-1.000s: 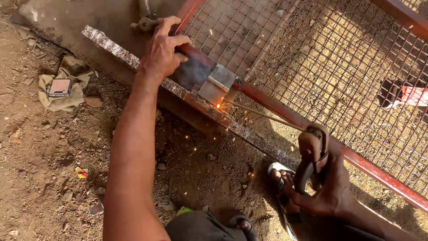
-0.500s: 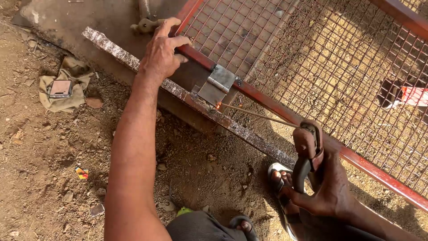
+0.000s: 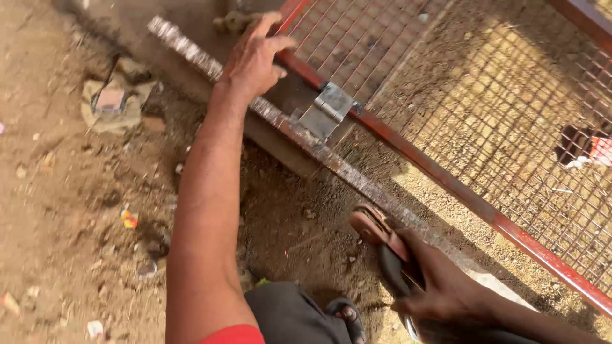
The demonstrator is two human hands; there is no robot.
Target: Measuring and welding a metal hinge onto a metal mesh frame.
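Two hands are at work here. The left hand [image 3: 255, 60] rests with loose, spread fingers on the red frame [image 3: 446, 185] of a wire mesh panel [image 3: 484, 95], gripping nothing. Just to its right, a grey metal hinge [image 3: 328, 111] sits between the frame and a rusty flat bar [image 3: 299, 137]. The right hand [image 3: 446, 290], lower down and well apart from the hinge, is closed around a welding holder [image 3: 382, 242]. It looks like a pause in joining the hinge. Going on would call for bringing the holder up to it.

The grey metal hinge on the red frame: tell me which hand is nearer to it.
Left. The left hand rests on the red frame just up-left of the hinge; the right hand, gripping a welding electrode holder, sits well below it.
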